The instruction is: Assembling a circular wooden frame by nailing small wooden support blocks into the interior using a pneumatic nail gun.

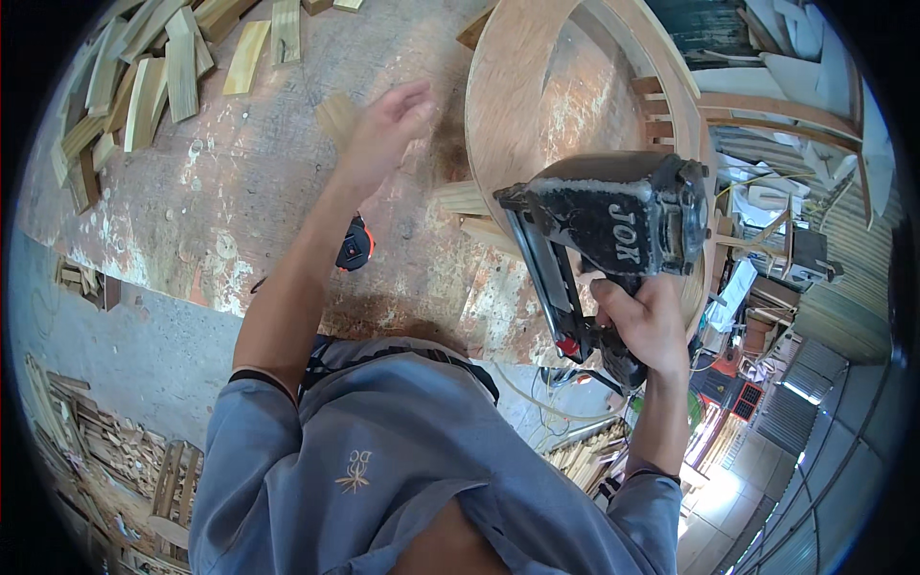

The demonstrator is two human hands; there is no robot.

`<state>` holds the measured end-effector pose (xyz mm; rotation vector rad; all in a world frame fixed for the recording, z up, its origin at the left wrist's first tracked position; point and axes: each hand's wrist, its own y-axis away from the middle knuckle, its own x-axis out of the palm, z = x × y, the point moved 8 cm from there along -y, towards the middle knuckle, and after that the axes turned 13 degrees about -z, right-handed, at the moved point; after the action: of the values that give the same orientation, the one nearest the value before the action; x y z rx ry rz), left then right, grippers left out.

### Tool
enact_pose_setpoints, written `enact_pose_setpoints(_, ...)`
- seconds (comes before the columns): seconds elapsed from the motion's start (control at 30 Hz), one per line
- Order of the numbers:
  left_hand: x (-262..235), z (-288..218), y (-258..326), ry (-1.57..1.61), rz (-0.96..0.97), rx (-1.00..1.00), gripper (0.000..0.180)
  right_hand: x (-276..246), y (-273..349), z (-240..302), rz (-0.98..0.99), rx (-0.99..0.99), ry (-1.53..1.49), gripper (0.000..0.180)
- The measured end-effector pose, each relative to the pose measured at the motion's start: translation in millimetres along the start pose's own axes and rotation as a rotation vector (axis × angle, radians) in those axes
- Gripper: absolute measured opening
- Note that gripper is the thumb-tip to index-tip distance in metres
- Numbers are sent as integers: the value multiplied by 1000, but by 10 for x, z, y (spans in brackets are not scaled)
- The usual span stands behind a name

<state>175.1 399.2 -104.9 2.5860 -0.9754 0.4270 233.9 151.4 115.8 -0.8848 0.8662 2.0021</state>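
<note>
My right hand (647, 321) grips the handle of a black pneumatic nail gun (599, 211). Its body lies over the near right part of a large oval plywood frame (508, 91) on the workbench. My left hand (388, 134) is held over the bench, left of the frame, with its fingers stretched out and nothing visible in them. A small wood block (335, 119) shows just beside that hand, partly hidden by it. Below the left forearm lies a black and orange tape measure (356, 244), partly covered. Short wood pieces (465, 198) stick out at the frame's left edge.
Several cut wood blocks (182, 67) are heaped at the bench's far left. The worn, paint-spotted bench (230, 220) ends just in front of my body. A pale hose (537, 401) hangs below the nail gun. Scrap wood (105, 436) covers the floor at lower left.
</note>
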Motion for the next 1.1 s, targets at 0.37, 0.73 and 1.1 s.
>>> enact_pose_setpoints(0.37,960,131,-369,333,-52,-302,32,-267,220,-82,-169,21,86,22)
enact_pose_setpoints(0.73,628,334,705,195,-485,-217,31,-733,900,-1188,-389,473,10,20)
enact_pose_setpoints(1.1,-1126,-1005,-1102,-1323,-621,503,40,-476,690,-1235,-262,419,4,24)
